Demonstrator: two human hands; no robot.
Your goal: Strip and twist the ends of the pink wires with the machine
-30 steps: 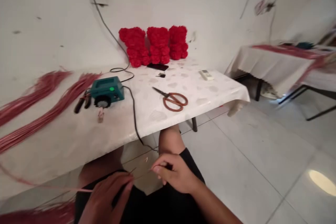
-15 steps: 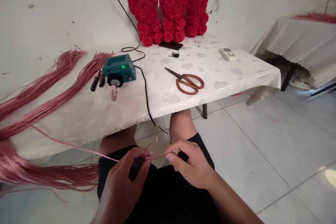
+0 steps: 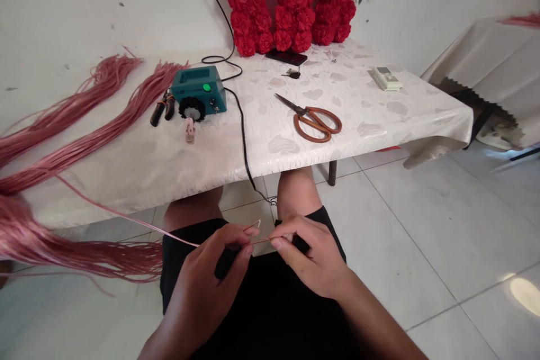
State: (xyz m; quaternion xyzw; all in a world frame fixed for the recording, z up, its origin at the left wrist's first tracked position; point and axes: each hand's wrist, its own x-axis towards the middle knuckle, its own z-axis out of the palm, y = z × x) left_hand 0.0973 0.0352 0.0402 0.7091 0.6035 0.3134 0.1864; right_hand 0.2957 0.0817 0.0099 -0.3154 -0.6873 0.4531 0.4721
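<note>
My left hand [image 3: 211, 275] and my right hand [image 3: 310, 259] are both pinched on one thin pink wire [image 3: 126, 216] above my lap. The wire's end is bent into a small loop [image 3: 253, 226] between the two hands. From my left hand the wire runs up and left to the table. A thick bundle of pink wires [image 3: 63, 247] hangs off the left, beside my knee. More pink wire bundles [image 3: 84, 140] lie across the white table [image 3: 379, 118].
On the table are a teal box tool [image 3: 198, 93] with a green button and a black cord [image 3: 244, 146], pliers [image 3: 162, 109], orange-handled scissors [image 3: 316, 121], a remote [image 3: 386, 77], a phone [image 3: 289, 57] and three red rose bears [image 3: 291, 3]. Another covered table [image 3: 489, 62] stands at the right.
The camera tilted down and left, so the table shifted up in view. Both hands rose slightly, keeping the wire, and its bent end curled closer into a loop.
</note>
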